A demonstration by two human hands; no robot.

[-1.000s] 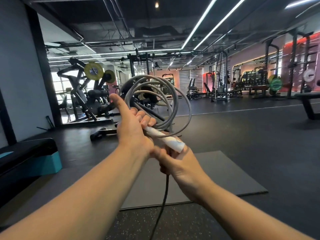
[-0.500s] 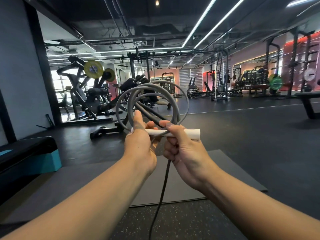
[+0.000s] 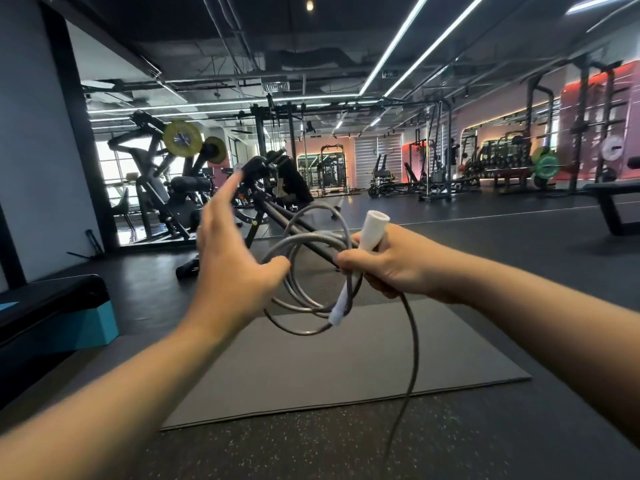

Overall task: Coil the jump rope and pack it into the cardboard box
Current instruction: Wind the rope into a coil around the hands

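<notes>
Jump rope (image 3: pixel 304 268): head view, grey cord wound into a few loose loops, held up in mid-air between our two hands, out in front of us and above the grey floor mat (image 3: pixel 346 362).
Handle (image 3: pixel 360 265): white, tilted, top end poking up past our right fist, bottom end hanging below it with the cord running out of it into the lowest loop.
Right hand (image 3: pixel 384 265): fist closed tight around the handle and the bunched loops together, so pretty much clamped on the rope.
Left hand (image 3: pixel 232 261): fingers spread wide and blurry, pointing up and away; only the thumb tip sat against the left side of the coil. Not gripping anything as far as we could see.
Loose tail (image 3: pixel 412 358): one strand dropped from under our right hand, curved down across the mat and ran off the bottom edge of the view.
Cardboard box: we couldn't spot it anywhere in this view.
Step platform (image 3: pixel 62 317): black top, teal side, on the floor at far left, well apart from the rope.
Background: gym machines and racks (image 3: pixel 180 181) behind the coil, on dark rubber flooring.
</notes>
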